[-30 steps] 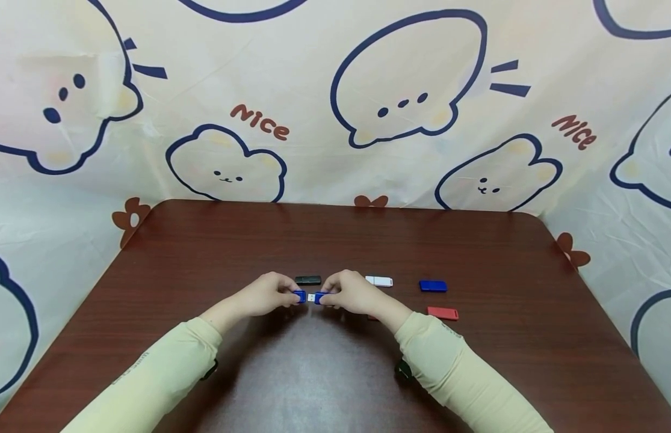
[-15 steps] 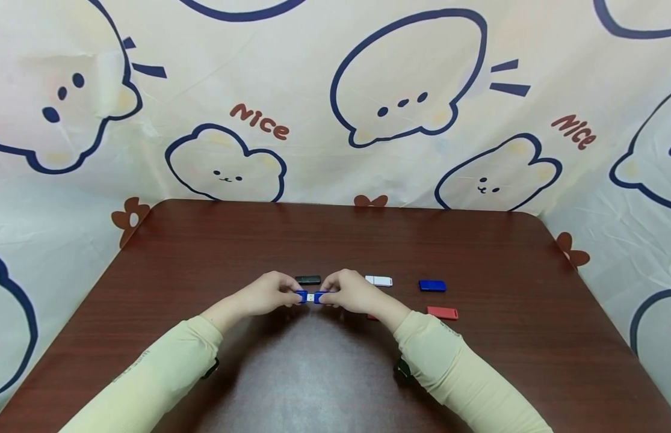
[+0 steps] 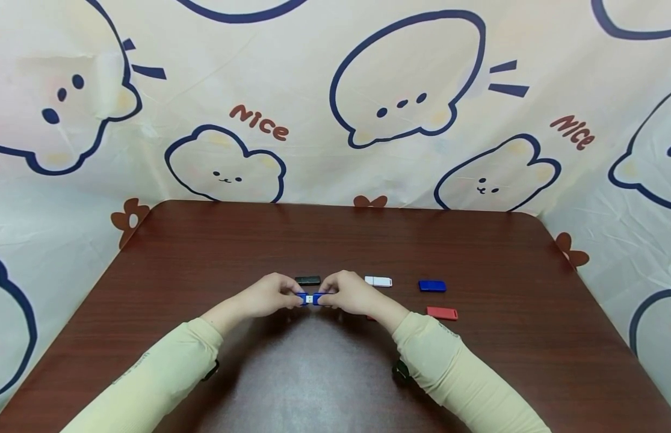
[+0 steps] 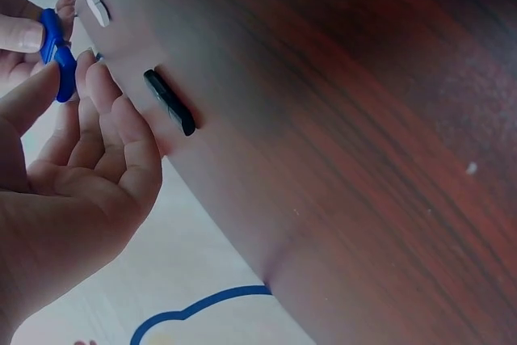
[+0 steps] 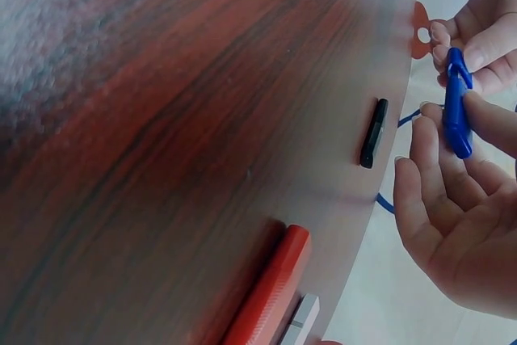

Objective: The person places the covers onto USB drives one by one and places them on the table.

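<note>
Above the middle of the table, my left hand [image 3: 266,294] pinches a small blue cap [image 3: 302,299] between thumb and fingers. Opposite it, my right hand [image 3: 350,293] pinches a blue USB stick [image 3: 317,299] by its body. Between the two blue parts a short bit of the pale metal plug shows, lined up with the cap. Whether the plug's tip is inside the cap cannot be told for sure. In the left wrist view the cap [image 4: 66,78] and the stick meet end to end. The right wrist view shows the stick's body [image 5: 457,123] partly behind my thumb.
On the brown table [image 3: 248,240], a black USB stick [image 3: 307,281] lies just beyond my hands. To the right lie a white stick [image 3: 378,281], a blue one [image 3: 432,286] and a red one [image 3: 442,313]. My right forearm mostly hides another red piece [image 3: 371,318].
The cap and the blue USB stick have come together; the gap before the plug has closed and less of the plug shows. Both hands keep their pinch.
</note>
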The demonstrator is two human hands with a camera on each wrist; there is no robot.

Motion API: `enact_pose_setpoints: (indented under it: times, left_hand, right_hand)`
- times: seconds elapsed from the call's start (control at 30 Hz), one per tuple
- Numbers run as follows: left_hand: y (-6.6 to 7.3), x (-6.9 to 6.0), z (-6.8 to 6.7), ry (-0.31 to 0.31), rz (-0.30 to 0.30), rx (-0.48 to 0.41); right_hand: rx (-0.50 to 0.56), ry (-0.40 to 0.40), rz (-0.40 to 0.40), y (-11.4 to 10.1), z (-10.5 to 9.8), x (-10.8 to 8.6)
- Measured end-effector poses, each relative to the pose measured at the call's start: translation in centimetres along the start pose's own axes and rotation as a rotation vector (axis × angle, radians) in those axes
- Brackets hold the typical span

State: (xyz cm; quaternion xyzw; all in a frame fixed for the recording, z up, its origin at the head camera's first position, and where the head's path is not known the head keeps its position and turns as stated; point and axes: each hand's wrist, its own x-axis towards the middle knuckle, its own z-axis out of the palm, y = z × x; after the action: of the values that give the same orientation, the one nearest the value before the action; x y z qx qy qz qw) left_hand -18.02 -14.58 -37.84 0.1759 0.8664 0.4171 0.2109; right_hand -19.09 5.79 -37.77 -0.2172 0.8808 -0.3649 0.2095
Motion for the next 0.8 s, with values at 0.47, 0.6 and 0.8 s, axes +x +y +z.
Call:
enact_pose_setpoints:
  times: [0.47,0.6,0.8]
  left_hand:
    - [0.2,0.23,0.47,-0.008,0.035,-0.024]
    - [0.22,0.22,0.58,-0.004,0.037,-0.031]
    - [0.36,0.12,0.8,0.005,0.06,-0.018]
  right_hand:
    - [0.025,-0.011,0.009,0.06,0.19,0.05]
    - [0.029,-0.01,0.01,0.04,0.21,0.08]
    - [0.025,-0.015,-0.003,0.08,0.19,0.09]
